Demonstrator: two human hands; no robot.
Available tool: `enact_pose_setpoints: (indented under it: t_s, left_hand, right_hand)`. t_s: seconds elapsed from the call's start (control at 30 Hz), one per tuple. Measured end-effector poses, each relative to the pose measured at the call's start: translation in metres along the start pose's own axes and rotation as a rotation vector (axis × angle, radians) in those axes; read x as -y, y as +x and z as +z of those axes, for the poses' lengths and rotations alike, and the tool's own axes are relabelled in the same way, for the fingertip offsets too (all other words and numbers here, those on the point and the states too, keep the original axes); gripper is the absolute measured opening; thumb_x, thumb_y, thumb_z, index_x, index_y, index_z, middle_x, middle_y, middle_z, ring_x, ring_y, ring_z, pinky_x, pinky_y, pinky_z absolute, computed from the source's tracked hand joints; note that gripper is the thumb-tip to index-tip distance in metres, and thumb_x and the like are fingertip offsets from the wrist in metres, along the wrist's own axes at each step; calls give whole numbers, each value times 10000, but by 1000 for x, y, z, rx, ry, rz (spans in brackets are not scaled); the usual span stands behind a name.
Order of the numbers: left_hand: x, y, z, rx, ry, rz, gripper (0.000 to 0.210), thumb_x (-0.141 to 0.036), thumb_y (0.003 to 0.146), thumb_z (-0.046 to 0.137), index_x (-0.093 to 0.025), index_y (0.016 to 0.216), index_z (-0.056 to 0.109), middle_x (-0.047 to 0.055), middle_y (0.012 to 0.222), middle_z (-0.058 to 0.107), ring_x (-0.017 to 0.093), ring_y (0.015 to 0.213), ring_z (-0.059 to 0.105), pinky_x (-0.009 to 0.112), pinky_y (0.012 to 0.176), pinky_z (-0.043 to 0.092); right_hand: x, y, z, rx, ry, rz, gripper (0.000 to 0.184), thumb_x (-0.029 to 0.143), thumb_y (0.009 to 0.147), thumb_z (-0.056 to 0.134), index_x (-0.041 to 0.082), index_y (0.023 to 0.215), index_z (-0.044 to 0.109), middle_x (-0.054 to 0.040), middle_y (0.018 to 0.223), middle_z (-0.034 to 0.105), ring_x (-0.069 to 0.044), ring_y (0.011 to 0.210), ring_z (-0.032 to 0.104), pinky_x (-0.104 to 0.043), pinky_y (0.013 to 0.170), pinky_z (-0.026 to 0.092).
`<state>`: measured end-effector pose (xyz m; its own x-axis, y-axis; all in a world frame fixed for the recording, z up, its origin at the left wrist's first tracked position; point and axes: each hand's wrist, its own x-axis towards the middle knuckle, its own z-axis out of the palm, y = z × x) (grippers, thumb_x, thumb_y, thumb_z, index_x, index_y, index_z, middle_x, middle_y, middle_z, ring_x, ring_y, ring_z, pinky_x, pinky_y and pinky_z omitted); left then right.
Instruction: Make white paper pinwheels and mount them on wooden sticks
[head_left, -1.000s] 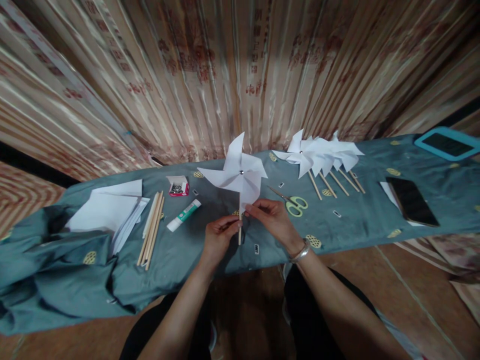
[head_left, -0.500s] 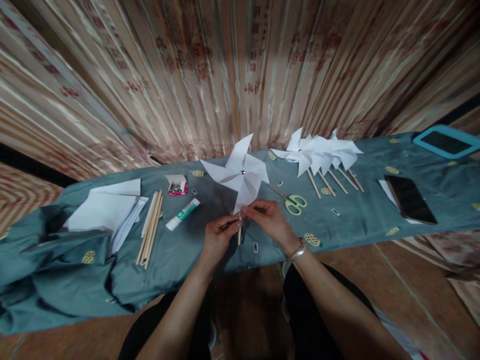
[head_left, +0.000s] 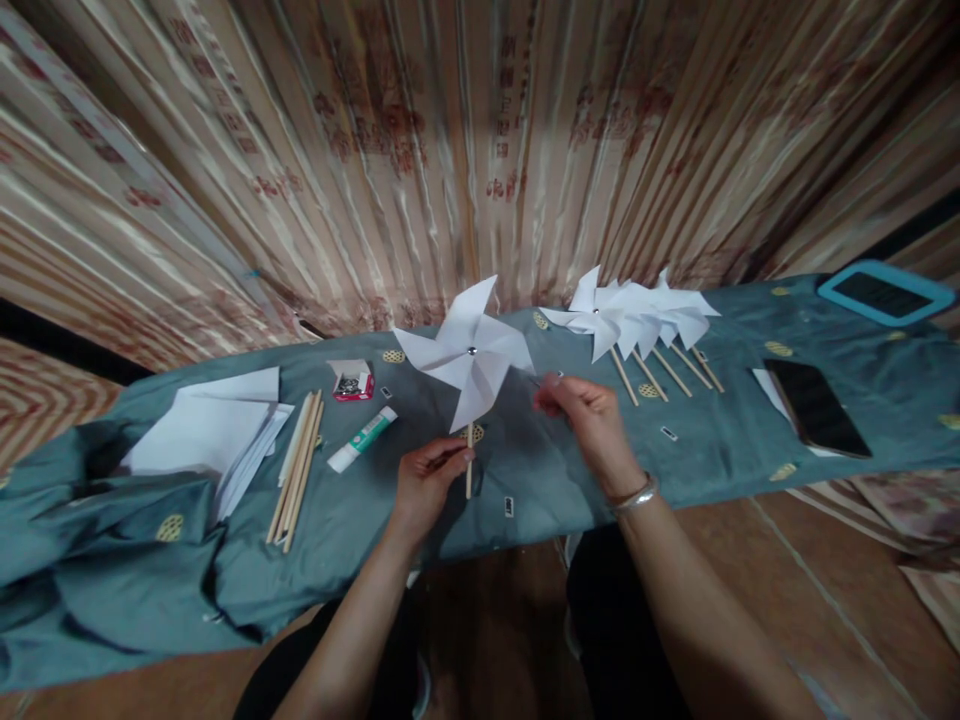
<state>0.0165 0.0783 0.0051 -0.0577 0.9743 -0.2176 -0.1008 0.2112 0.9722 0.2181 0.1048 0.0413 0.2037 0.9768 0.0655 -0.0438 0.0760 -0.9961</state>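
My left hand (head_left: 429, 485) is closed around the wooden stick of a white paper pinwheel (head_left: 491, 345), pinching it below the blades. The pinwheel stands upright, its blades facing me, with a shiny metal pin at the centre. To the right of it, my right hand (head_left: 589, 415) is away from the stick, above the spot where the green-handled scissors lay. Its fingers look bent and are smeared by motion, so whether they grip anything cannot be made out. The hand hides most of the scissors.
Several finished pinwheels (head_left: 652, 315) lie overlapping at the back right. A phone (head_left: 817, 408) and a blue-framed tablet (head_left: 885, 292) are farther right. Leftward lie a glue stick (head_left: 362, 439), a small pin box (head_left: 352, 381), wooden sticks (head_left: 298, 470) and white paper (head_left: 202, 430).
My right hand has let go of the pinwheel's stick and moved right, over the scissors. My left hand still holds the stick, and the pinwheel has shifted slightly left.
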Motion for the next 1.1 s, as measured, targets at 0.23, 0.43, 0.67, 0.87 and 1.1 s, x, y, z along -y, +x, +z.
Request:
enact_pose_setpoints:
  t_s: [0.23,0.43,0.67,0.87,1.1]
  left_hand:
    - [-5,0,-3,-16,5,10,236,-333,512,820,-179,682,768,13,595,690,116,540,550,243,568,454]
    - [2,-6,-1,121,21,-27,207,-315,563,808,-178,714,775,31,659,718,126,582,581,243,601,455]
    - [1,-4,-1,102,24,-24,210,-321,557,809,-186,714,775,27,658,722,123,582,580,238,601,447]
    - [3,-2,-1,60,15,-9,229,-334,538,809,-180,704,774,31,654,721,132,580,584,257,609,460]
    - [2,-1,0,13,-1,-20,239,-331,503,814,-181,684,769,31,624,716,139,565,587,268,601,469]
  right_hand:
    - [-6,15,-13,-229,39,-44,350,502,647,788,220,847,732,-42,883,748,-197,859,662,-347,838,510]
    - [-6,17,-10,-126,4,-49,427,532,685,744,229,984,723,-51,1016,741,-218,976,649,-365,893,491]
    - [-9,15,-8,-124,94,38,309,481,635,787,210,781,755,1,690,719,-153,671,602,-294,682,471]
    - [-7,11,-2,-98,112,61,286,461,574,817,212,693,745,3,644,701,-153,646,591,-296,664,464]
    - [-11,6,5,3,69,65,281,486,620,792,218,683,733,17,624,657,-130,584,532,-274,585,417]
